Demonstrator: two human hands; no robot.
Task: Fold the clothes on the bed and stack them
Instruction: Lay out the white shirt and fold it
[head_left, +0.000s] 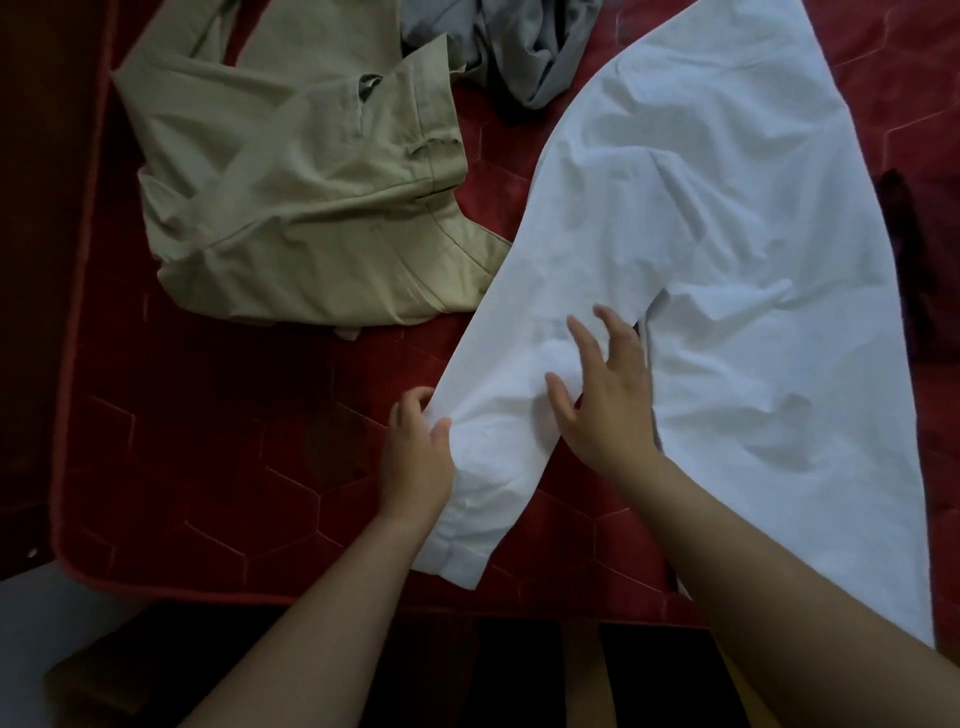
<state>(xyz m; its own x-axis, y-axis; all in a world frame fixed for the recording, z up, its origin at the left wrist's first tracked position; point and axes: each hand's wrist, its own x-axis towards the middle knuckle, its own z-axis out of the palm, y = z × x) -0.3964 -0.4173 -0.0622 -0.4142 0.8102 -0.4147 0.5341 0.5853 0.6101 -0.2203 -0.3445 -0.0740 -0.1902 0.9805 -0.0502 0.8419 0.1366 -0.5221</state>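
On the red bed (208, 441), a white shirt (727, 249) lies spread.

Red bed (208, 467) with four garments lying on it.

Covered in a deep red quilted surface stitched in hexagons, with a rounded piped edge along the left and near sides. At the far left, khaki trousers (291, 197), loosely doubled over and creased, waistband turned toward the middle. Beyond them at the far edge, a crumpled grey garment (535, 57), touching the waistband. Across the right half, a white shirt (727, 260), spread flat and wrinkled, one long sleeve reaching toward the near edge, its side touching the trousers' lower corner. Just beside the shirt at the far right, a dark maroon garment (906, 249), partly out of view.
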